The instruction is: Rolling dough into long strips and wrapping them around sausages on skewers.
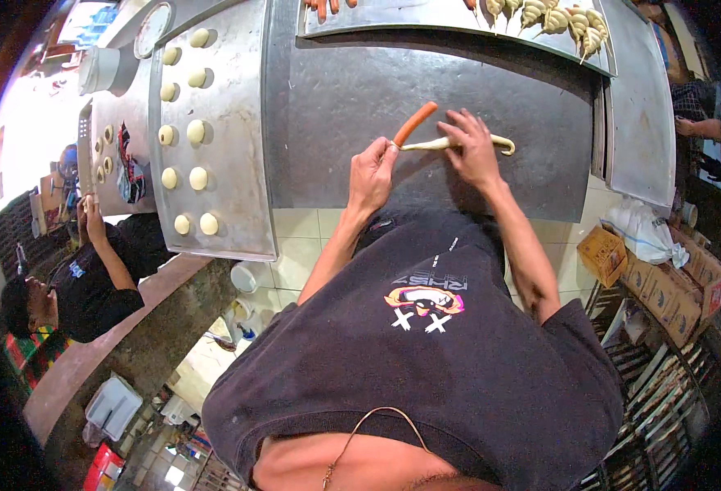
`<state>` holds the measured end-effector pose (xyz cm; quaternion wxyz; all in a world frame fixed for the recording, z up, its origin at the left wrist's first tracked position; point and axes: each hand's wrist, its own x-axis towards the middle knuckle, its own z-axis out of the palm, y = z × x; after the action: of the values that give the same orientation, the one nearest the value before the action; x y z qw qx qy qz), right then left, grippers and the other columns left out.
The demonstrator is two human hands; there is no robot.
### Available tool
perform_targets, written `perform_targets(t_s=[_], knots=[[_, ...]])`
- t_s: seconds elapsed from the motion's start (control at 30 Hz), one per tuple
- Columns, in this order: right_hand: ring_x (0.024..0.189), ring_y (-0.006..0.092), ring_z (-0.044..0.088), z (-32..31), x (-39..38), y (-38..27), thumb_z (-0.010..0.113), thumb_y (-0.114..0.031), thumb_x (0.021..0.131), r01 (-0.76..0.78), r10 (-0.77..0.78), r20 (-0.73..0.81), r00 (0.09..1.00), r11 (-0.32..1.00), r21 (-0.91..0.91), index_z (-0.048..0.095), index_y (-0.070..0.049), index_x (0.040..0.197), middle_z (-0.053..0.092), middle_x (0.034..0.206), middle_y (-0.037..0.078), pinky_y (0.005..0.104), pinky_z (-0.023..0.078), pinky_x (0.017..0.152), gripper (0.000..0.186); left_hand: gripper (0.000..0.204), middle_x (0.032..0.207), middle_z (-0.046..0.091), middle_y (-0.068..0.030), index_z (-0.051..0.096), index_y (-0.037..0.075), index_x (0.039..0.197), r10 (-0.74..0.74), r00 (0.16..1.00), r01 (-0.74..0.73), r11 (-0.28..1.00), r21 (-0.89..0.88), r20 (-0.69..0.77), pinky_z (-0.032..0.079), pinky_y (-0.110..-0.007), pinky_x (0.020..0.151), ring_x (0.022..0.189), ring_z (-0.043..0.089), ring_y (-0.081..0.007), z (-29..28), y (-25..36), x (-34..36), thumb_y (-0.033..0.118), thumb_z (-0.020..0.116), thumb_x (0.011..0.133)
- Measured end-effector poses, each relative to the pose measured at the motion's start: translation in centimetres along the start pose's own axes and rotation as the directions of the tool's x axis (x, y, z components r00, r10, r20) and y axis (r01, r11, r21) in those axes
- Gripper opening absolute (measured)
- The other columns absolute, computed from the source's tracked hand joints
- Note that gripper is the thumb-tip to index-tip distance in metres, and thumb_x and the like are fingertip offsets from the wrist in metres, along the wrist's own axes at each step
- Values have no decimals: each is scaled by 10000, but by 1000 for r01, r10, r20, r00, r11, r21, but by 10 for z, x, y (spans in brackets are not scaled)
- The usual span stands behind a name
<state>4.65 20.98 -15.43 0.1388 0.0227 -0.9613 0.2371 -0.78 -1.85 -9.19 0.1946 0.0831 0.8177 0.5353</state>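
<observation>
My left hand (370, 173) grips the lower end of an orange-red sausage (416, 123), which tilts up and away to the right. A long thin rope of pale dough (426, 146) runs from the left fingertips across the dark metal worktop (336, 98). Its far right end curls into a small hook. Over the middle of the rope lies my right hand (471, 147), fingers stretched out and somewhat spread, the palm side down. What lies right under that palm is hidden.
At the left, a metal tray (242, 123) carries two rows of round dough balls. A tray (426, 18) across the far edge holds sausages and dough-wrapped pieces on sticks (552, 18). A co-worker (98, 270) works at the left. Cardboard boxes (663, 290) stand at the right.
</observation>
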Motion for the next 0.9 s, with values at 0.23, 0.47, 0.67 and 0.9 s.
perform_targets(t_s=[0.23, 0.47, 0.67, 0.9], knots=[[632, 339, 628, -31, 65, 14, 661, -148, 838, -189, 141, 164, 976, 925, 329, 650, -28, 927, 627, 713, 195, 385, 479, 585, 150, 307, 694, 606, -218, 644, -3, 898, 22, 726, -292, 915, 278, 687, 446, -427, 621, 633, 606, -225, 8, 12, -15, 283, 543, 948], [647, 380, 636, -168, 70, -65, 691, -292, 841, -168, -44, 699, 714, 958, 232, 688, -3, 870, 624, 678, 211, 446, 489, 601, 291, 275, 559, 377, 54, 518, 90, 737, -291, 911, 399, 804, -441, 294, 267, -277, 418, 436, 349, -73, -27, -42, 16, 247, 521, 962], [584, 324, 591, -145, 51, -22, 612, -354, 943, -411, 170, 750, 639, 900, 147, 695, 6, 890, 606, 650, 195, 431, 456, 587, 373, 228, 569, 354, 99, 561, 107, 783, -112, 764, 604, 472, -642, 636, 223, -244, 432, 458, 301, -34, -50, 60, -16, 248, 563, 962], [567, 161, 495, -170, 74, -81, 649, -284, 934, -272, -201, 708, 677, 825, 494, 700, -1, 986, 568, 645, 151, 356, 419, 554, 291, 356, 686, 608, 15, 667, -8, 762, -258, 851, 318, 946, -58, 457, 402, -341, 582, 659, 518, -112, 4, 5, -27, 281, 551, 934]])
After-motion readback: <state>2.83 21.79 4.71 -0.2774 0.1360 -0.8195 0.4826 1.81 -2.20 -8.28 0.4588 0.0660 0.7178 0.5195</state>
